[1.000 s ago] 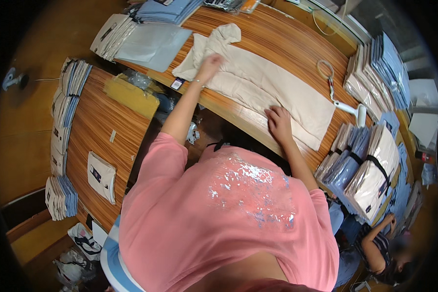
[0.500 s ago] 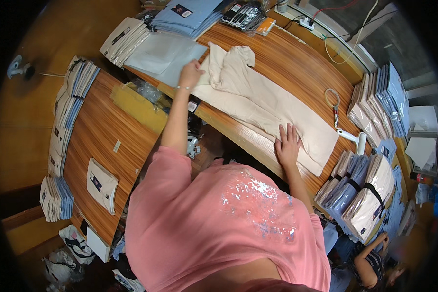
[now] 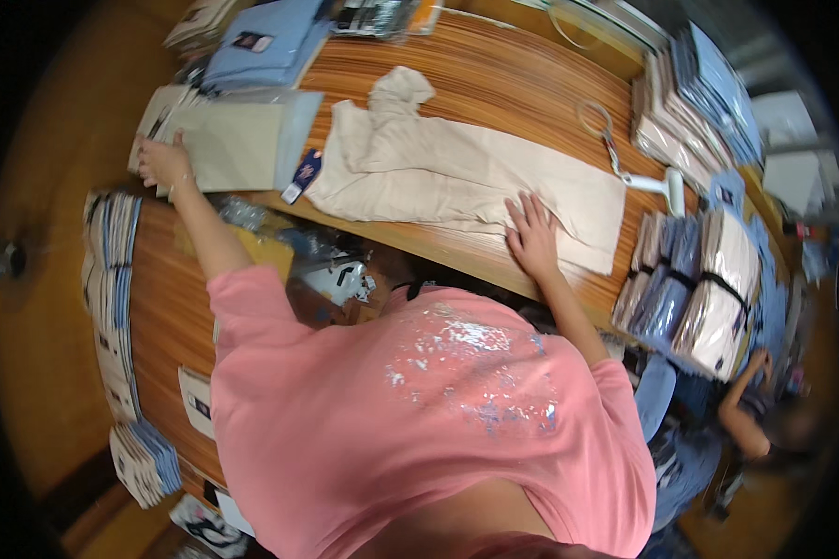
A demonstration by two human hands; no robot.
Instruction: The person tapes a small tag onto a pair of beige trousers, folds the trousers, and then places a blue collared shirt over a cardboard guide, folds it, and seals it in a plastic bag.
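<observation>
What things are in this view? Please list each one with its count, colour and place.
Garment: one, beige, on the table
Tag: one, dark blue and white, garment's left end
Sheet: one, grey-beige, left of tag
Blue stack: one, blue, beyond sheet
Lint roller: one, white, right of garment
Strapped bundles: at least three, beige and blue, near right
Bagged stacks: at least two, beige and blue, far right
Folded clothes: many, beige and blue, side table's left edge
Table: one, brown, in front
Side table: one, brown, left
Co-worker: one, dark clothing, lower right
Shirt: one, pink, on the person
Left grip: one, bare, sheet's left edge
Right grip: one, bare, on garment
</observation>
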